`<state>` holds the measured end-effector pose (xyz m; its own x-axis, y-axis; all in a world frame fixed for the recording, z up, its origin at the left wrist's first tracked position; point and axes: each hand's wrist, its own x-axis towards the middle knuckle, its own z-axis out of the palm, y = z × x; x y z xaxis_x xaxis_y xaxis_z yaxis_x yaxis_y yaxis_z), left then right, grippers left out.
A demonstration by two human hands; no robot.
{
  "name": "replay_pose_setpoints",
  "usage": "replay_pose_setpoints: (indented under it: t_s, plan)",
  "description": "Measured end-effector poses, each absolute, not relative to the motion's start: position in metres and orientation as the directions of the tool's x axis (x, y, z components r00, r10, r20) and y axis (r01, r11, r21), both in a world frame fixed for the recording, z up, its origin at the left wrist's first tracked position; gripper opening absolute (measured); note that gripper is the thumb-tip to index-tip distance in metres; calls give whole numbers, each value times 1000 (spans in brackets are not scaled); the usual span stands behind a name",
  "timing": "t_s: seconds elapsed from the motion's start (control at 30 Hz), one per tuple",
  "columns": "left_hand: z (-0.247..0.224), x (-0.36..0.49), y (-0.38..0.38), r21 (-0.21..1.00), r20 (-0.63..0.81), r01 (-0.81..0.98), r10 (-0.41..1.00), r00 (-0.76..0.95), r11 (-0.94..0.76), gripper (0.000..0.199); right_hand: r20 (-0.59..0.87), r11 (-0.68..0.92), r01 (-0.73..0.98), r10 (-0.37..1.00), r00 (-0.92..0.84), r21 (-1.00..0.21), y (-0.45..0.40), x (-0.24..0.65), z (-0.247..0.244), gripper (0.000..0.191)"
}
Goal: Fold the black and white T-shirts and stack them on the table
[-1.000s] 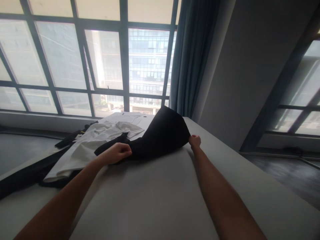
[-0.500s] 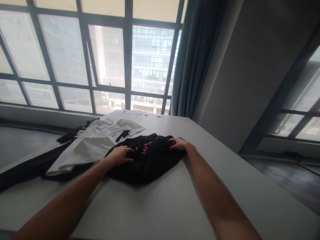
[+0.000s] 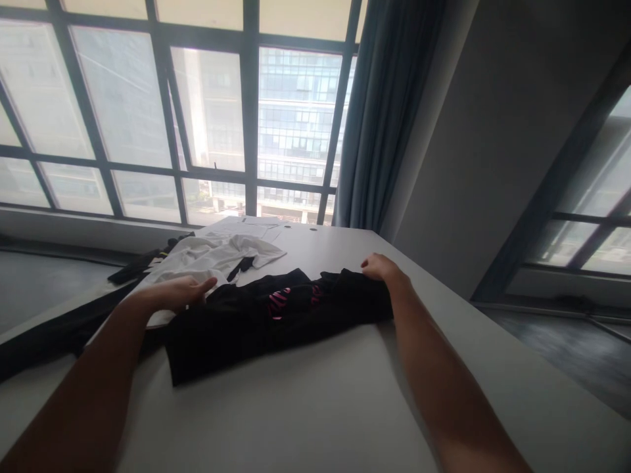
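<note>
A black shirt [image 3: 296, 322] with pink lettering on its front is stretched sideways over the white table [image 3: 276, 420]. At its left end, my left hand [image 3: 180, 292] is closed on the cloth, thumb pointing right. My right hand [image 3: 383, 268] pinches the upper right end of the shirt, its fingers curled. Between the two hands the fabric spans in loose folds, and part of the lettering is lost in them. Just beyond my left hand lies a crumpled white shirt [image 3: 211, 251], partly covered by that hand and the black shirt.
Dark clothing [image 3: 54, 335] lies along the left side of the table, partly beneath the white shirt. Papers [image 3: 246, 225] rest at the far end. Past the table are a large window [image 3: 211, 112], a blue-grey curtain [image 3: 379, 131] and a sloping column [image 3: 483, 131].
My hands have moved apart, the left to the left and the right slightly right and up. Between them, the bunched black shirt has spread into a long, wide strip.
</note>
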<state>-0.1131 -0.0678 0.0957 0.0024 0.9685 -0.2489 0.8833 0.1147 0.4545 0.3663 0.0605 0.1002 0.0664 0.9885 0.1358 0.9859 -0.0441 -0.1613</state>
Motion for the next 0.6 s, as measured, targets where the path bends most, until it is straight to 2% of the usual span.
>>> replay_pose_setpoints:
  t_s: [0.07,0.17,0.27,0.3,0.37,0.43,0.5,0.6]
  plan:
    - [94,-105,-65,396,-260,895,960,-105,205,72,162,130,977,981,-103,-167,64,329,96,24]
    - [86,-87,-67,253,-227,956,969,-94,152,58,105,321,928,946,-306,-190,72,267,79,31]
    - [73,-64,-74,101,-255,992,966,-45,73,49,12,339,913,938,-345,-227,79,224,61,55]
    - [69,-57,-77,36,-269,998,962,-41,53,49,-9,322,910,942,-335,-261,81,217,57,58]
    - [62,-46,-79,-45,-280,999,960,-28,16,45,-41,283,897,948,-315,-338,84,213,54,52]
    - [61,-42,-79,-22,-282,1000,959,14,-21,39,-62,270,879,946,-318,-393,84,219,57,37]
    - [65,-47,-77,77,-278,995,957,80,-61,39,-55,284,863,940,-336,-418,82,232,66,26]
    - [83,-72,-74,186,-140,981,987,83,-56,44,19,323,817,934,-358,-477,74,254,92,18]
